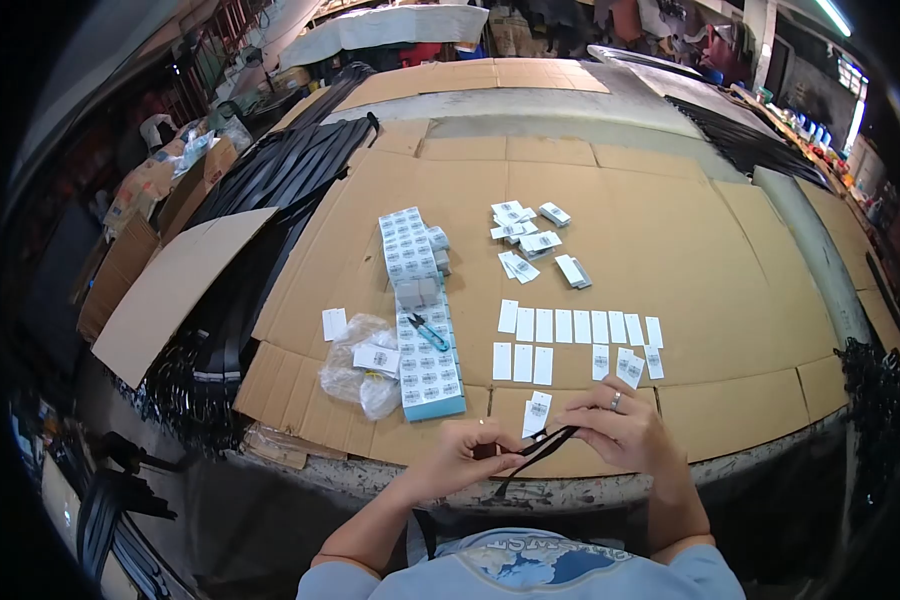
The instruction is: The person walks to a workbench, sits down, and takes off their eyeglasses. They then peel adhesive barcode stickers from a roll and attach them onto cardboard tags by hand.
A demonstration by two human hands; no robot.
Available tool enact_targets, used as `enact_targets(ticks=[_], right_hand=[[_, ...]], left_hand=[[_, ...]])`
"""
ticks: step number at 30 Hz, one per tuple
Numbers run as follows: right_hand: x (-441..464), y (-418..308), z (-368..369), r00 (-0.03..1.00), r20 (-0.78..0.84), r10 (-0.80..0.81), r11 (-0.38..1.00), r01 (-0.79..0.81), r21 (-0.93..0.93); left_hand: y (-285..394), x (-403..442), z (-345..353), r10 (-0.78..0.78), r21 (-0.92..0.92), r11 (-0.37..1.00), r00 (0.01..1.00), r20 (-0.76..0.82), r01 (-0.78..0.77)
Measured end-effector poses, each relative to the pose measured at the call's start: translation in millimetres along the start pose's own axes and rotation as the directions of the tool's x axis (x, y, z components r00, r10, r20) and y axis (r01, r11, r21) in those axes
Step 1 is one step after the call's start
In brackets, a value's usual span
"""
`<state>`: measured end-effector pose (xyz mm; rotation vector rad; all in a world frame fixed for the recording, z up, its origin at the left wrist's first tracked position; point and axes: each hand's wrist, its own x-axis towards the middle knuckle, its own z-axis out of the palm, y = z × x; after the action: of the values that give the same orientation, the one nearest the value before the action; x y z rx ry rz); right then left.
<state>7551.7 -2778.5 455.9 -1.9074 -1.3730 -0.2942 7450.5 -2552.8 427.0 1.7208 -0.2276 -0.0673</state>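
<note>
Near the table's front edge, my left hand (467, 458) pinches a thin black strap (545, 452). On the strap's other side my right hand (615, 425), with a ring on one finger, grips it too. A white tag with a printed label (537, 412) is right at the strap, between my hands. Just beyond them lie rows of blank white tags (564, 327), and several printed ones (629, 367) are close to my right hand. Left of the rows, small blue scissors (429, 333) rest on a long strip of printed stickers (430, 372).
Cardboard (690, 240) covers the table. Piles of tags (525, 240) lie farther back. A clear plastic bag (375, 390) with tags sits left of the sticker strip. Black straps (280, 170) are heaped along the left side, with more at the right edge (875, 410).
</note>
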Motion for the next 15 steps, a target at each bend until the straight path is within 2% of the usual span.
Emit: enact_targets(ticks=[1, 2, 4, 5, 7, 8, 9, 12, 13, 15], right_hand=[[2, 1, -1, 0.999, 0.032, -0.009, 1.0, 0.009, 0.009], [6, 0, -6, 0.999, 0.032, -0.007, 1.0, 0.006, 0.01], [14, -11, -16, 0.999, -0.019, -0.051, 0.998, 0.05, -0.049], [14, -16, -19, 0.999, -0.017, -0.044, 0.998, 0.043, -0.045], [12, -25, -24, 0.989, -0.092, 0.112, 0.987, -0.1, 0.128], [12, -28, -24, 0.977, -0.163, 0.14, 0.967, -0.1, 0.233], [13, -32, -26, 0.975, -0.161, 0.15, 0.967, -0.11, 0.232], [20, -50, -37, 0.901, -0.374, 0.222, 0.935, -0.088, 0.344], [21, -56, -41, 0.9, -0.371, 0.229, 0.934, -0.097, 0.343], [21, -64, -46, 0.841, -0.446, 0.304, 0.857, -0.037, 0.514]], left_hand=[[4, 0, -3, 0.053, 0.075, 0.996, 0.999, -0.006, -0.052], [8, 0, -7, 0.051, 0.074, 0.996, 0.999, -0.004, -0.051], [17, -3, -14, 0.107, 0.228, 0.969, 0.994, -0.026, -0.099], [27, -4, -18, 0.101, 0.225, 0.97, 0.995, -0.024, -0.093], [56, -6, -25, 0.157, 0.353, 0.926, 0.987, -0.035, -0.135], [69, -6, -27, 0.226, 0.365, 0.911, 0.973, -0.05, -0.193], [77, -7, -29, 0.221, 0.358, 0.914, 0.974, -0.044, -0.191], [97, -12, -33, 0.403, 0.376, 0.863, 0.908, -0.113, -0.337], [101, -14, -31, 0.399, 0.369, 0.867, 0.91, -0.112, -0.335], [104, -15, -28, 0.604, 0.309, 0.793, 0.745, -0.283, -0.525]])
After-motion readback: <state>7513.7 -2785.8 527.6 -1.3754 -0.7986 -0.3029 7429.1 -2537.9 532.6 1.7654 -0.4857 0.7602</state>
